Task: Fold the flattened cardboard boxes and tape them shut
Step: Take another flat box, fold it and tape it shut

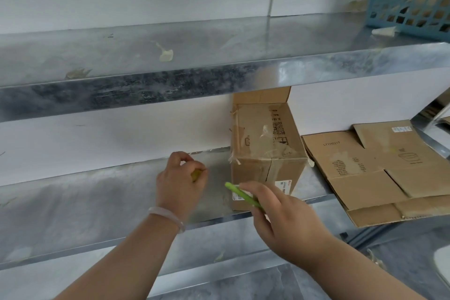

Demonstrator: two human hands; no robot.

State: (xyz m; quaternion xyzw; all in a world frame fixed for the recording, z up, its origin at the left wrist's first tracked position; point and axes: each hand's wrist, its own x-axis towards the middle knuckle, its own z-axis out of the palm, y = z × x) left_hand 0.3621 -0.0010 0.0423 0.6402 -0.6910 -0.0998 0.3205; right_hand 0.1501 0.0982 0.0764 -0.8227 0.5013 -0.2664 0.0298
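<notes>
A folded cardboard box (266,151) stands on the middle metal shelf (85,192), taped along its edges, with one flap up at the back. Flattened cardboard boxes (379,168) lie stacked to its right, overhanging the shelf front. My right hand (285,221) holds a thin green tool (241,193) just in front of the folded box's lower left corner. My left hand (181,182) is left of the box, above the shelf, fingers curled around a small yellow-green thing (196,174) that is mostly hidden.
An upper metal shelf (194,56) juts out above the box, with scraps of tape on it and a blue plastic basket (411,0) at its right end. A white wall backs the shelves. Grey floor shows below.
</notes>
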